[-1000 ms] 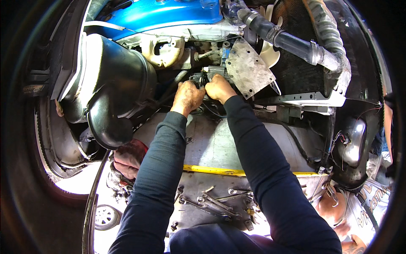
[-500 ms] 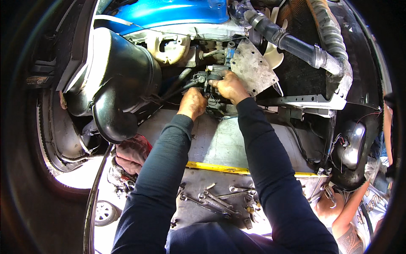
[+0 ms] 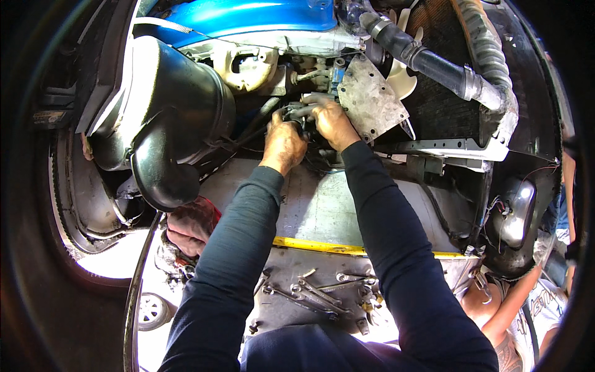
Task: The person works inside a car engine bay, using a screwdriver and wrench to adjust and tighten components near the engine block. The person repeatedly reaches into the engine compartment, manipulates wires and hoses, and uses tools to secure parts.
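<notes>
My left hand [image 3: 285,146] is closed at a dark metal fitting [image 3: 291,113] low in the engine bay, and what its fingers grip is hidden. Close beside it, my right hand [image 3: 335,126] has its fingers closed on a short dark grey hose [image 3: 305,111] that runs toward the fitting. Thin dark wires hang beneath the two hands. Just right of my right hand is a flat grey metal plate [image 3: 372,99] with bolt holes.
A big black air-cleaner canister [image 3: 167,99] stands left, below a blue engine cover [image 3: 248,18]. The radiator [image 3: 443,80] and a thick coolant hose [image 3: 434,65] are at the right. Several wrenches [image 3: 319,294] lie nearer me beyond a yellow edge [image 3: 322,246]. Another person [image 3: 508,316] is at lower right.
My left hand has moved up a little, closer to the fitting. The fingers of my right hand have shifted slightly, and the dark hose at them has turned.
</notes>
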Action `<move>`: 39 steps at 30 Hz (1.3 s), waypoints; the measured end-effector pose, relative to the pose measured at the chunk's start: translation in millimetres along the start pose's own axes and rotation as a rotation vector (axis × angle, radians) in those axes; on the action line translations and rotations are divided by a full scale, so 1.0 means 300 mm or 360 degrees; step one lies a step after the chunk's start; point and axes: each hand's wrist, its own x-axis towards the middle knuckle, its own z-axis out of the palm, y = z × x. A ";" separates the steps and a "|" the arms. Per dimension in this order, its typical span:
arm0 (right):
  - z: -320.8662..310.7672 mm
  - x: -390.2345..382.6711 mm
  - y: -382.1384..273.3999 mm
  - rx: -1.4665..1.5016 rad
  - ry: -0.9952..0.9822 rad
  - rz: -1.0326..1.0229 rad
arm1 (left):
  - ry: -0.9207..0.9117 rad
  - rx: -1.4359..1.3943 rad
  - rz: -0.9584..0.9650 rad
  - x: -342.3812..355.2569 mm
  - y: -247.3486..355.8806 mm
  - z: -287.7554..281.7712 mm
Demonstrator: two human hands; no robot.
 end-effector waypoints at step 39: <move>0.025 -0.058 0.029 0.0010 -0.0329 0.0489 | -0.0350 -0.0405 -0.0302 0.013 -0.067 -0.019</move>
